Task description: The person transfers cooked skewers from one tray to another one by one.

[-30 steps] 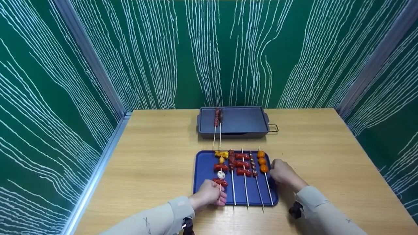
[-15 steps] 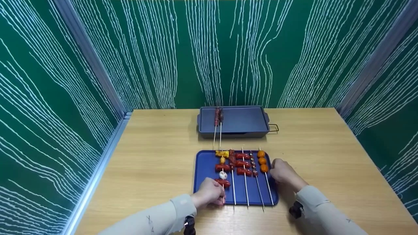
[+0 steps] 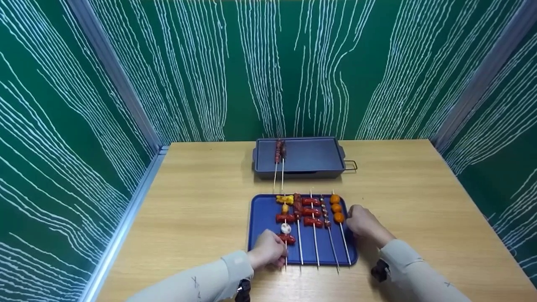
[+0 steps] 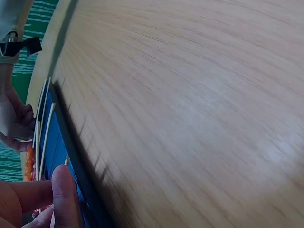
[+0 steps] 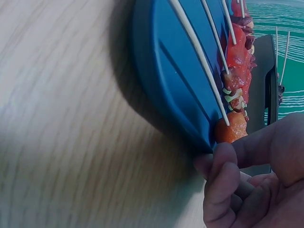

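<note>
My left hand is at the near left of the blue tray, pinching the bare stick of a mixed skewer between thumb and fingers. That skewer carries yellow pieces, red sausages and a white round slice. In the left wrist view, the stick's end pokes out past the thumb. At the tray's right rim, my right hand pinches the edge, beside a skewer of orange balls. Between the hands lie a dark red meat skewer, a three-sausage skewer and a thin skewer of small pieces.
Behind the tray stands a dark grey grill pan with a wire handle on its right. Two skewers lie at its left, their sticks overhanging the front. Green walls with white lines enclose the wooden table.
My left fingers have closed in on the mixed skewer's stick. The skewer has shifted slightly right and then toward me. My right hand stays at the tray's rim.
</note>
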Action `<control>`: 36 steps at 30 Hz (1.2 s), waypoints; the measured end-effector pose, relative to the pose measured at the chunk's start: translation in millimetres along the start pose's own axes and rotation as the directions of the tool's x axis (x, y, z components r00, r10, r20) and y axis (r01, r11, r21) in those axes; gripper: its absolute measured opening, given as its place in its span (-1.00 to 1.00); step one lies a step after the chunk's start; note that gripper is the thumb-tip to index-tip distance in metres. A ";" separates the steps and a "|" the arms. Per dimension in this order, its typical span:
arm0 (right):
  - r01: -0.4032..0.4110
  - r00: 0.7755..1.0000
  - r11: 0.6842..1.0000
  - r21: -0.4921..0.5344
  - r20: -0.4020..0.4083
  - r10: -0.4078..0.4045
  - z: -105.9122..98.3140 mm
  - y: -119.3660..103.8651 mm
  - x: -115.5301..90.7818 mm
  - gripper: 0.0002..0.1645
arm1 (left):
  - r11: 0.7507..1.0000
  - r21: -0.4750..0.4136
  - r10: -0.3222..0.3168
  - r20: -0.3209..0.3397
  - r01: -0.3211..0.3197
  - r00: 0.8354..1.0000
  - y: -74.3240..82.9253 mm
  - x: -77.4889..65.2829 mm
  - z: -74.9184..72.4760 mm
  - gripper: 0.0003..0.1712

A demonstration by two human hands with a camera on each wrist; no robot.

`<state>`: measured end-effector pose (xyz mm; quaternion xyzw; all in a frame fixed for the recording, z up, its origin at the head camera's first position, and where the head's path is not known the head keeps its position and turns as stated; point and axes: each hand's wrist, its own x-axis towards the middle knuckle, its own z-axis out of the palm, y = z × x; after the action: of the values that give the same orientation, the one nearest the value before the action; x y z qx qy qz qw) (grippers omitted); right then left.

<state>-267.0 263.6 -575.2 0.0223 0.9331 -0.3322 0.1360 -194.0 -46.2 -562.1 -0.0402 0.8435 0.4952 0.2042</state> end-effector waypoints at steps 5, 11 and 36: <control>-0.001 1.000 1.000 0.003 0.005 0.001 -0.6 0.8 0.3 -0.93 | 1.000 -0.009 0.013 -0.001 -0.013 1.000 -3.3 3.1 1.0 -0.84; 0.006 1.000 1.000 0.004 -0.006 -0.006 0.2 1.1 1.2 -0.96 | 0.999 0.007 0.041 -0.005 -0.041 0.999 -4.6 4.1 0.4 -0.75; -0.015 1.000 1.000 0.009 0.019 0.015 -2.2 -4.1 0.5 -0.86 | 0.974 0.084 0.215 -0.015 -0.213 0.977 37.2 24.2 -37.7 -0.60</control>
<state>-268.5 261.7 -571.1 0.0266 0.9300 -0.3357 0.1474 -237.6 -56.2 -524.8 0.0532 0.8648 0.4789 0.1411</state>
